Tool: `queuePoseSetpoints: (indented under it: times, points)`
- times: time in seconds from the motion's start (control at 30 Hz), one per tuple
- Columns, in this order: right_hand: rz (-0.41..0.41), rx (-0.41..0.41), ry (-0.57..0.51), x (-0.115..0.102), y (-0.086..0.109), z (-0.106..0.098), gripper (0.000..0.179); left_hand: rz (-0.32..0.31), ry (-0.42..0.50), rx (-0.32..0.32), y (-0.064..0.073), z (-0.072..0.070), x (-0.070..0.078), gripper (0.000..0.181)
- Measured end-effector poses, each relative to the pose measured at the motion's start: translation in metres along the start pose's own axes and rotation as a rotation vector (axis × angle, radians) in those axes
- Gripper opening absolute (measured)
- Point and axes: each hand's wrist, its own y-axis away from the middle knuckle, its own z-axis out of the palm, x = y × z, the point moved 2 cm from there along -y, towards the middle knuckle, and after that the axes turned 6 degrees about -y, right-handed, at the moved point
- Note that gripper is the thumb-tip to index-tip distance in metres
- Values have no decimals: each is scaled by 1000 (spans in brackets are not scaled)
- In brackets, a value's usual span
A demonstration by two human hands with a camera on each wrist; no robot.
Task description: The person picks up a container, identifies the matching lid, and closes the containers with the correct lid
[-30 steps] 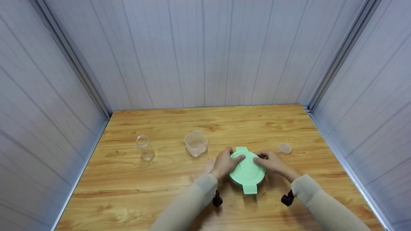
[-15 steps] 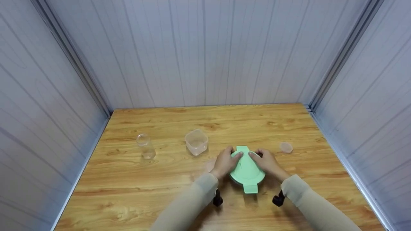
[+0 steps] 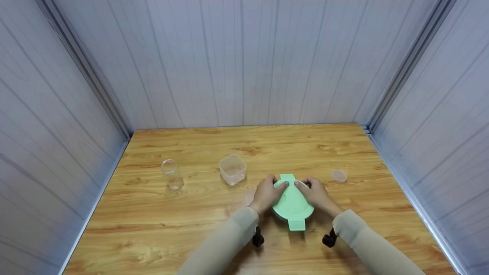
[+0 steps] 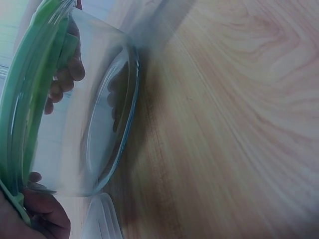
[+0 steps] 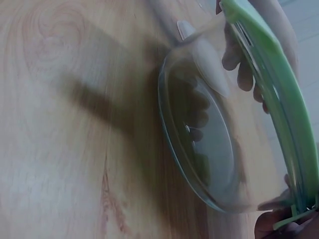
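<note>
A round glass food container wears a mint-green lid with tabs showing at its far and near edges. The left hand grips its left side, thumb on top of the lid. On the other side the right hand grips it the same way, its thumb pointing in towards the far tab. Below the rim, curled fingers show through the clear wall in the right wrist view. In both wrist views the glass base is close over the wooden table, with a shadow beside it.
A translucent flat lid lies left of the container, partly hidden by the left hand. Farther back stand a square clear tub and, at left, a clear jar. A small round clear lid lies at right on the wooden table.
The right hand has shifted left and slightly back along the rim, its thumb now nearer the far tab. Left hand and container have stayed nearly in place.
</note>
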Motion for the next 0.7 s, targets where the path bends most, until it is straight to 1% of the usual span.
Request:
queuePoseSetpoints:
  times: [0.23, 0.37, 0.53, 0.63, 0.7]
  points:
    - [3, 3, 1, -1, -1, 0, 28, -39, -12, -5, 0, -1, 3, 39]
    - [-1, 1, 4, -1, 0, 1, 28, -42, -27, 6, 0, -2, 1, 40]
    - [5, 2, 8, 0, -1, 2, 26, -4, -42, 24, 2, -5, -1, 43]
    - [-1, -1, 14, 0, -1, 1, 27, 30, -52, 19, 7, -9, -2, 45]
    - [-2, -4, 15, 0, 0, 0, 27, 42, -64, 10, 13, -12, -3, 47]
